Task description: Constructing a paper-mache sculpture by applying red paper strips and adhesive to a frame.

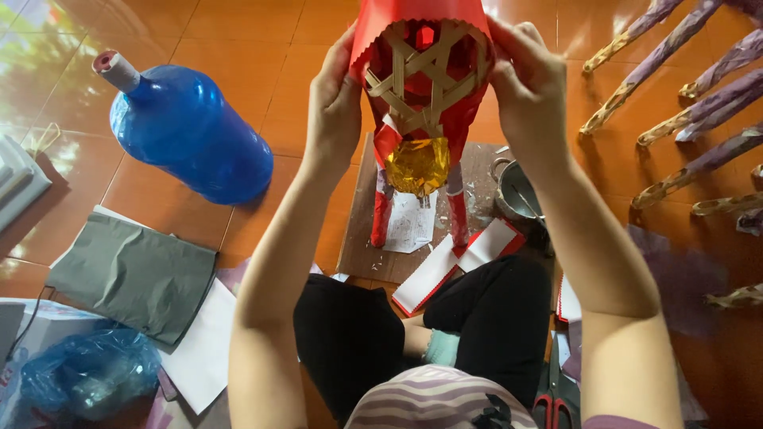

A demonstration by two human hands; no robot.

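We hold red paper lantern [421, 87] raised above lap, between both hands. Long axis runs roughly away from us, down toward floor; open end with bamboo star frame [425, 75] faces us, gold foil piece [417, 165] at lower edge. Left hand [334, 99] grips left rim, fingers curled round red paper. Right hand [528, 87] grips right rim likewise. Blue water jug [187, 127] lies on tiles at left, neck pointing upper left. Grey paper sheet [131, 274] below it. Blue plastic bag [87, 373] at bottom left. Purple-wrapped sticks [699, 103] fan out at right. Red-handled scissors [552, 409] at bottom.
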